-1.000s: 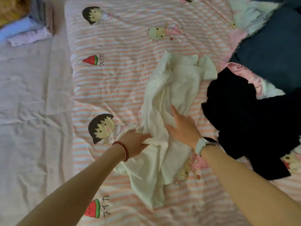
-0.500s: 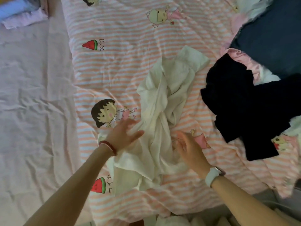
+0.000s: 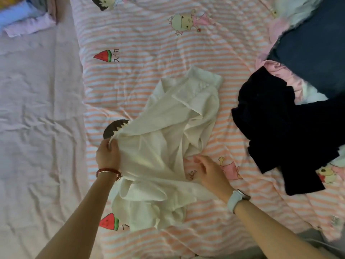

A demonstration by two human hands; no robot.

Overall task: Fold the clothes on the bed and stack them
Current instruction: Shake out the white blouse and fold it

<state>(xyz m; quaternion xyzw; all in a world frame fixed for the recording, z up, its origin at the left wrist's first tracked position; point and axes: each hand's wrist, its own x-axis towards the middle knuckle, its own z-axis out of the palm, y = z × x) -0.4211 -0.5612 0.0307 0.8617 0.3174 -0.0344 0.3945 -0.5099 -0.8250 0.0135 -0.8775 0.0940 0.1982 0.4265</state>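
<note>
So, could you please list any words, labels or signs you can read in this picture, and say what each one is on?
Upper watermelon print on the striped quilt: a few dark handwritten characters beside it, too blurred to read.
Lower watermelon print: similar characters, partly covered by the white garment, unreadable.
Nothing else carries text.

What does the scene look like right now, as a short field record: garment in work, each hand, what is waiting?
garment in work: crumpled cream cotton garment, unfolded, on striped cartoon quilt
left hand: grips the garment's left edge
right hand: fingers relaxed, at its right edge
waiting: black garment, right
stack: folded clothes, far left
</note>
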